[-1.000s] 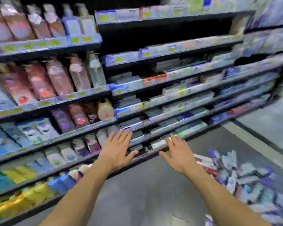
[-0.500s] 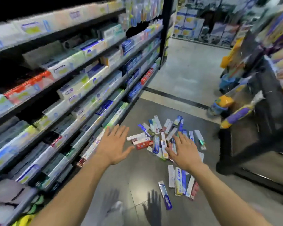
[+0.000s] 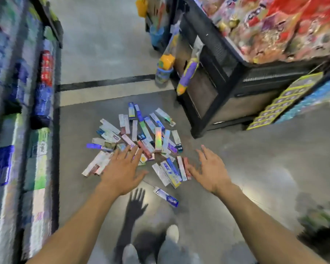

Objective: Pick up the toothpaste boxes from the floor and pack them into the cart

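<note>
Your left hand is stretched out in front of you with its fingers straight and spread, and it holds nothing. Your right hand is stretched out too, fingers loose and a little apart, also holding nothing. Both hands hang above the grey, shiny floor.

The pile of long, thin cardboard toothpaste boxes lies on the floor right past your fingertips. The boxes are white, blue, pink and shiny rainbow, and they lie crossed over each other in a messy heap. One blue and white toothpaste box lies by itself, nearer to you, between your two arms.

On your left stands a tall shelf full of blurry packs. Far to the right of the pile stands a black metal display bin heaped with red and colourful packets. A yellow and blue toy bucket sits on the floor beside the bin. Your two light shoes show at the bottom.
</note>
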